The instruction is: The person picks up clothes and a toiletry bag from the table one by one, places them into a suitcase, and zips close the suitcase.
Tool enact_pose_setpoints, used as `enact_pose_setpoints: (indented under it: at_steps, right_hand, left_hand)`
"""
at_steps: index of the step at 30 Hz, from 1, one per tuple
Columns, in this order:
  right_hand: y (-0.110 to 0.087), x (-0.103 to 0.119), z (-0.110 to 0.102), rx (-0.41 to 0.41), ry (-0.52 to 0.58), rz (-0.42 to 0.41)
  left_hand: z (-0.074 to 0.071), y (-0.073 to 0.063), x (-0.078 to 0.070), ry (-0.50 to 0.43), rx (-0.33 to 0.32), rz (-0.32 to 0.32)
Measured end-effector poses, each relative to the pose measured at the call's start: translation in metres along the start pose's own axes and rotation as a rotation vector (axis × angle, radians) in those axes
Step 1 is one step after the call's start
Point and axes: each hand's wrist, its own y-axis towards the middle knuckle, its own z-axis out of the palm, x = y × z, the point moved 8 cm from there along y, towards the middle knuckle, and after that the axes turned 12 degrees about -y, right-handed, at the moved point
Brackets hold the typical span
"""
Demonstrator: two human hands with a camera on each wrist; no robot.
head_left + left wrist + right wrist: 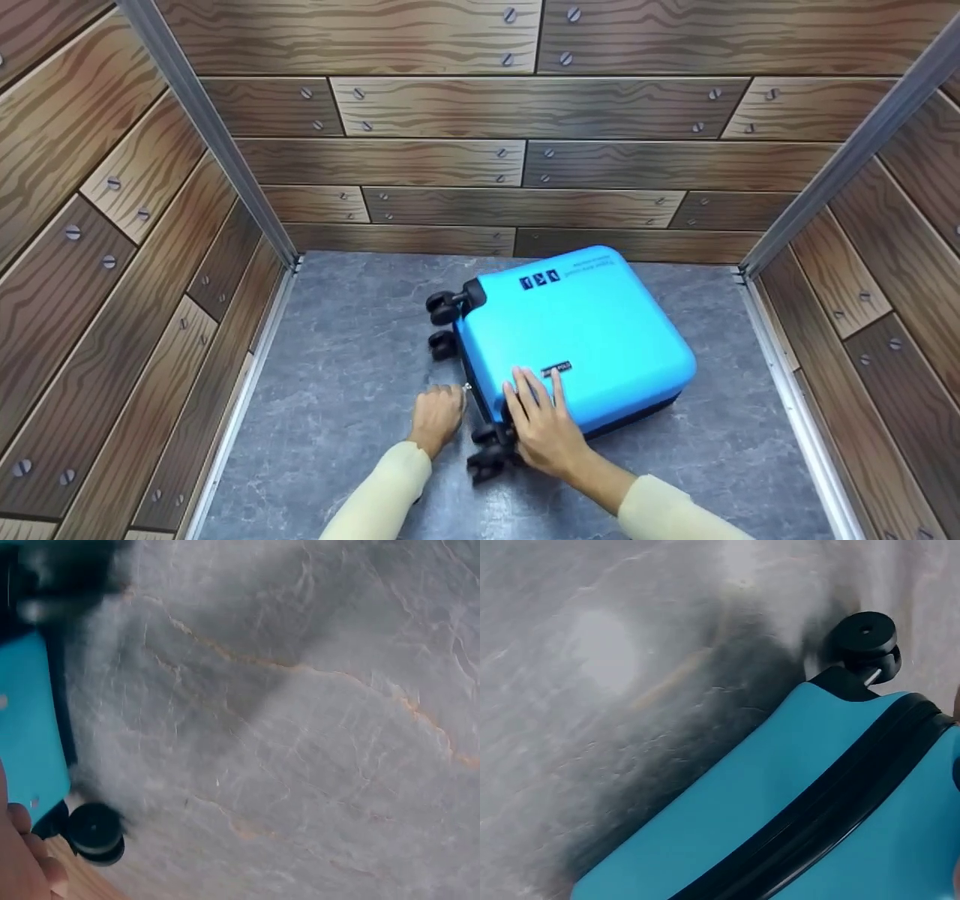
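A bright blue hard-shell suitcase [577, 330] lies flat on the floor, its wheeled end toward the left. At that end, my left hand [439, 415] has its fingers curled and pinches a small silver zipper pull [467, 386]. My right hand [546, 433] rests on the near corner of the shell with fingers spread, below a small dark label [556, 369]. In the left wrist view, curled fingers [34, 851] show beside a black wheel [95, 831]; the zipper pull is hidden there. The right wrist view shows the suitcase's black zipper seam [817, 817] along its side.
Black wheels [444, 307] stick out from the suitcase's far left corner, and another wheel [486, 461] from the near one. Grey marbled floor [352, 337] surrounds it. Wood-patterned panels [442, 161] stand at the back and both sides, with metal rails [795, 420] at the floor edges.
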Motion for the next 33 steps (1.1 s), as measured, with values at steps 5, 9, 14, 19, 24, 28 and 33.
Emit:
enact_pose_setpoints:
  at_steps: [5,9,14,19,24,28,33]
  right_hand:
    - [-0.03,-0.008,-0.013,-0.093,0.088,-0.12]
    - [-0.058,-0.03,-0.019,-0.209,0.199,-0.232]
    - [-0.087,-0.081,-0.008,-0.209,0.189,-0.339]
    - [-0.105,-0.147,0.015,-0.005,0.105,-0.237]
    - [-0.112,-0.182,0.024,0.13,0.002,-0.17]
    - [-0.112,-0.188,0.034,0.242,-0.049,-0.129]
    - [-0.115,-0.192,0.043,0.334,-0.062,-0.009]
  left_hand:
    - [-0.001,0.0,0.015,-0.038,-0.014,-0.058]
    - [0.0,-0.007,0.033,-0.076,0.028,-0.122]
    - [0.004,-0.02,0.031,-0.083,0.155,-0.122]
    - [0.006,-0.019,-0.009,-0.062,0.171,0.062]
    - [0.006,-0.015,-0.036,-0.049,0.128,0.161]
    - [0.003,-0.016,-0.039,-0.027,0.097,0.196]
    - [0.002,-0.028,-0.043,0.003,0.091,0.297]
